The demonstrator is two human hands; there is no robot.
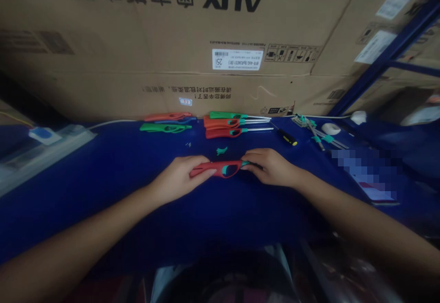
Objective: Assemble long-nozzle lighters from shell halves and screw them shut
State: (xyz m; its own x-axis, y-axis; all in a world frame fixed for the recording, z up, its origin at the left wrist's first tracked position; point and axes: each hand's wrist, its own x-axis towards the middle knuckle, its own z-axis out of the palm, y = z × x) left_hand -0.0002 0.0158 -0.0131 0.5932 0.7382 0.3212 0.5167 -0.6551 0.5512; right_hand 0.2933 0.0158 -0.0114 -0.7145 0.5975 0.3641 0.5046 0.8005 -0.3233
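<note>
A red long-neck lighter (pixel 234 169) with a teal trigger lies level between my two hands, just above the blue table. My left hand (pixel 184 174) is closed round the end of its handle, thumb along the near side. At the other end, the fingers of my right hand (pixel 266 168) pinch the neck by the teal collar; those fingers hide most of the neck. A small loose teal piece (pixel 222 151) rests on the table beyond the lighter. Farther back lie assembled lighters with metal necks, among them a red one (pixel 222 133) and a green one (pixel 227 115).
Green (pixel 165 128) and orange (pixel 168 116) handle shells lie at the back left. A black-and-yellow screwdriver (pixel 287 137), metal necks with teal parts (pixel 321 138), a white tape roll (pixel 331 129) and a phone (pixel 374 188) are on the right. A large cardboard box (pixel 154 51) stands behind.
</note>
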